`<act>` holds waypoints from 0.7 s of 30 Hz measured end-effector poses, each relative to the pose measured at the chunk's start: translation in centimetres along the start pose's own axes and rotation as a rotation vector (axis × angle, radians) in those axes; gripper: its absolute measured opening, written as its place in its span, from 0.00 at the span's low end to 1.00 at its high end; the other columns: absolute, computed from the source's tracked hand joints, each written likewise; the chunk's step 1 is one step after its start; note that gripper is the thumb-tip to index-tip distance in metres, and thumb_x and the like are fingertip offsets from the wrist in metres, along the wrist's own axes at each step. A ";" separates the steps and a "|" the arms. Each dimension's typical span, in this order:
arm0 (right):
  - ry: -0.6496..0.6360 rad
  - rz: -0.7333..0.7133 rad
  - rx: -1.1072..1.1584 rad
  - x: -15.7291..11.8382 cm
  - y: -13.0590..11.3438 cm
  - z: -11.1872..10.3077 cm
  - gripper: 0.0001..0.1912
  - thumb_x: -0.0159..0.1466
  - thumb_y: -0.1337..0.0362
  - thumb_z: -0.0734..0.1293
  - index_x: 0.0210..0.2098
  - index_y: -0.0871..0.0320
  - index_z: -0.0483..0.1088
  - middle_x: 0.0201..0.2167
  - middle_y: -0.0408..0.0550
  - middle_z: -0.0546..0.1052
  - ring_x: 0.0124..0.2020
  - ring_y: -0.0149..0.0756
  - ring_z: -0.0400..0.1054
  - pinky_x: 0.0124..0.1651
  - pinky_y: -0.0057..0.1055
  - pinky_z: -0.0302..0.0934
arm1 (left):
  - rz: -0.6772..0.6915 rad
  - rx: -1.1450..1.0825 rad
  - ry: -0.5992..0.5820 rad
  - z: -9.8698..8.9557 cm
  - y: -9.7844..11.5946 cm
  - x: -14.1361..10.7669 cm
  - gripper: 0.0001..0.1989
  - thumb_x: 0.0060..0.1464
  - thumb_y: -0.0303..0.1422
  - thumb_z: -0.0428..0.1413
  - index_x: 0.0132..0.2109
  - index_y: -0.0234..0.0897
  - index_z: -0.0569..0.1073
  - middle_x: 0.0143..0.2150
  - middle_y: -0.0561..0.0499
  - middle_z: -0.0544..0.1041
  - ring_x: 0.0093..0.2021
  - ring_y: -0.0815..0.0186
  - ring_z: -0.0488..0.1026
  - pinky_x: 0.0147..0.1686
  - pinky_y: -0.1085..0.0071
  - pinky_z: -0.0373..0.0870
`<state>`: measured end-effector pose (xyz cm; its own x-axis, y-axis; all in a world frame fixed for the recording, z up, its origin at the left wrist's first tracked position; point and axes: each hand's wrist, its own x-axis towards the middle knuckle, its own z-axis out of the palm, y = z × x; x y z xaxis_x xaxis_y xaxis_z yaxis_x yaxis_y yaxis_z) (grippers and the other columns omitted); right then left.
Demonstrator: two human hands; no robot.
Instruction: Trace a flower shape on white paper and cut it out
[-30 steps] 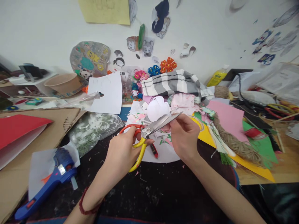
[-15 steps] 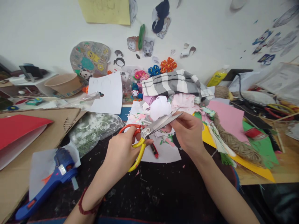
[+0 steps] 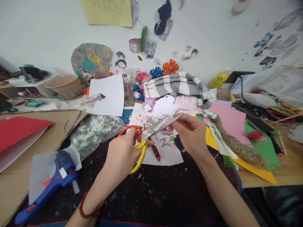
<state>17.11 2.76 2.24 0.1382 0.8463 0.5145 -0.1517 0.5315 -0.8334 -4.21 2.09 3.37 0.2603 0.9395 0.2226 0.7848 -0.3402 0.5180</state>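
Observation:
My left hand [image 3: 125, 146] is closed around the handles of a pair of scissors [image 3: 153, 130], one loop red and the other yellow. The blades point right and slightly up, a little apart, with their tips by my right fingers. My right hand [image 3: 190, 132] is closed in a pinch at a rounded white paper cutout [image 3: 163, 106], which shows just behind the blades. Its gripped edge is hidden by the blades and fingers. Below the scissors, a dark pen with a red end [image 3: 155, 153] rests on a white sheet [image 3: 170, 159] strewn with pink and green paper scraps.
A blue glue gun [image 3: 53, 186] lies at left, near a red folder [image 3: 19, 135] on cardboard. Behind it is a plastic bag of green and white material [image 3: 97, 132]. Checkered cloth [image 3: 175, 85] is heaped at the back. Twine [image 3: 236, 143] and coloured paper sit at right.
The white cutout has turned slightly and its outline looks different. The scissors have shifted a little left. Both hands keep their hold.

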 end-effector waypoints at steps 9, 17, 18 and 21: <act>-0.050 -0.010 -0.069 0.1 -0.6 -0.7 0.03 0.60 0.69 0.74 0.33 0.55 0.80 0.27 0.41 0.78 0.25 0.29 0.72 0.30 0.30 0.70 | 0.037 0.022 -0.014 0.1 -0.2 0.1 0.19 0.54 0.48 0.60 0.31 0.42 0.62 0.22 0.59 0.65 0.21 0.69 0.60 0.26 0.72 0.55; -0.064 -0.122 -0.234 0.4 -1.6 -0.8 0.06 0.60 0.72 0.73 0.31 0.53 0.80 0.27 0.42 0.78 0.29 0.32 0.72 0.32 0.32 0.69 | 0.044 0.004 -0.039 0.1 -0.4 -0.2 0.19 0.55 0.49 0.59 0.31 0.42 0.61 0.22 0.59 0.66 0.22 0.68 0.61 0.27 0.72 0.55; -0.065 -0.141 -0.249 0.4 -1.7 -0.8 0.07 0.60 0.72 0.73 0.30 0.53 0.80 0.27 0.42 0.78 0.30 0.32 0.72 0.33 0.32 0.69 | 0.042 0.003 -0.043 0.1 -0.4 -0.3 0.19 0.55 0.49 0.59 0.31 0.42 0.61 0.22 0.59 0.66 0.22 0.68 0.61 0.27 0.72 0.55; -0.066 -0.166 -0.275 0.5 -1.9 -0.8 0.08 0.60 0.73 0.72 0.30 0.53 0.80 0.26 0.42 0.78 0.31 0.33 0.72 0.35 0.33 0.69 | 0.037 0.012 -0.048 0.0 -0.3 -0.3 0.19 0.56 0.49 0.58 0.31 0.42 0.61 0.22 0.59 0.65 0.22 0.67 0.60 0.27 0.71 0.54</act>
<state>18.24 2.15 3.89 0.0734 0.7546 0.6521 0.1391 0.6397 -0.7559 -4.55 1.89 3.10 0.3162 0.9270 0.2015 0.7804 -0.3749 0.5004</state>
